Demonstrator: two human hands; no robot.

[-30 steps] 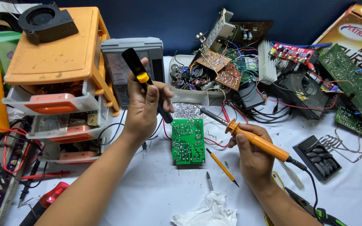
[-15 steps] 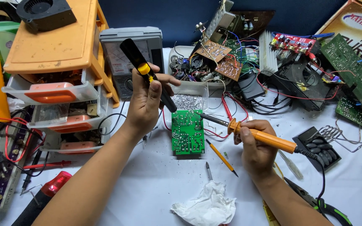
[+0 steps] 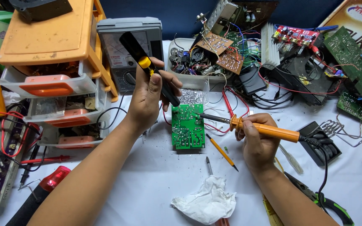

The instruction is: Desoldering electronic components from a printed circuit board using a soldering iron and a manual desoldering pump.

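A green circuit board point(image 3: 188, 127) lies solder side up on the white table. My left hand point(image 3: 149, 96) grips a black desoldering pump with a yellow band point(image 3: 144, 62), its tip pointing down at the board's top left corner. My right hand point(image 3: 258, 140) holds an orange-handled soldering iron point(image 3: 265, 130), whose metal tip rests over the board's upper right edge. A small clear box of silvery parts point(image 3: 192, 96) sits just behind the board.
An orange and clear drawer cabinet point(image 3: 59, 75) stands at the left, with an analog meter point(image 3: 124, 50) behind my left hand. A tray of scrap boards and wires point(image 3: 214, 54) fills the back. A crumpled tissue point(image 3: 206, 203), an orange pencil-like tool point(image 3: 222, 152), a black iron stand point(image 3: 321, 142) and pliers point(image 3: 323, 201) lie near.
Both hands kept their tools. The iron tip moved left onto the board's upper right edge, and the pump's tip came down closer to the board.
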